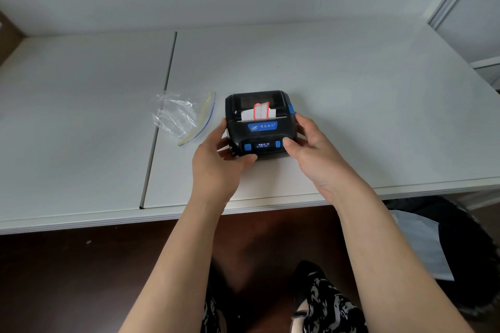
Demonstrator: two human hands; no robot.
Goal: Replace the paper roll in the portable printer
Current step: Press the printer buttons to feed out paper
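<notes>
A small black portable printer [259, 123] with blue buttons and a blue logo plate rests on the white table [351, 105], its lid closed. A strip of white paper with a red-bordered label [261, 111] sticks out of the slot on top. My left hand [219, 162] grips the printer's left front corner, thumb on the front edge. My right hand [311, 146] holds the right side, with its thumb on a blue button at the front right. The roll inside is hidden.
An empty clear zip bag [184, 116] lies on the table just left of the printer. A seam [159, 116] runs between two tabletops further left. A wall stands behind, and a dark bin with white paper [446, 246] sits on the floor at right.
</notes>
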